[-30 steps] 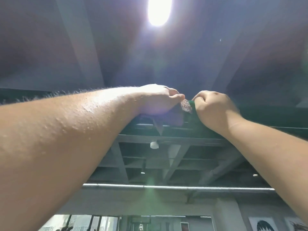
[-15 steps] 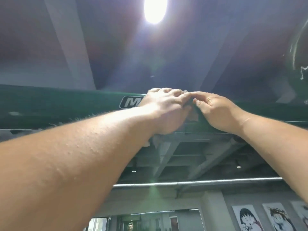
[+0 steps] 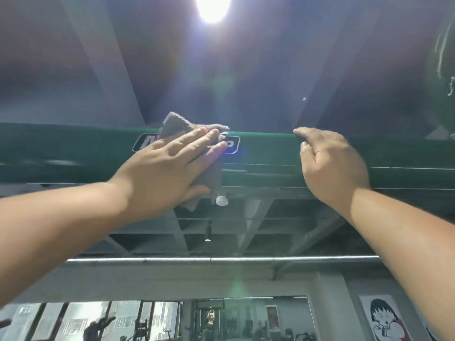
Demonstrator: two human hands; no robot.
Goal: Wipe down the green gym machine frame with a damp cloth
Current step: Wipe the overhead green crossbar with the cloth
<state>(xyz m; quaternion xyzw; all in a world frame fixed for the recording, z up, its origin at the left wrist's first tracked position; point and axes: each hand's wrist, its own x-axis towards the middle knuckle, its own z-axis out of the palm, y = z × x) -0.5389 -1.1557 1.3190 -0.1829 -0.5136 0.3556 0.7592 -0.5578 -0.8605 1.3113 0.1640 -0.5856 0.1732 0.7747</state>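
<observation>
- While the person reaches overhead, the green frame beam runs level across the view, below the bright ceiling lamp.
- The left hand presses the grey cloth flat against the beam's front face with straight fingers, covering part of a logo plate; one cloth corner pokes above the top edge.
- The right hand, apart to the right, curls its fingers over the beam's top edge.

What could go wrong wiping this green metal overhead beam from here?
1. The left hand only presses the grey-brown fuzzy cloth flat against the green metal overhead beam; its loose corners could let it slip and drop.
2. Wiping rightward would likely run into the right hand hooked over the beam's top edge.
</observation>
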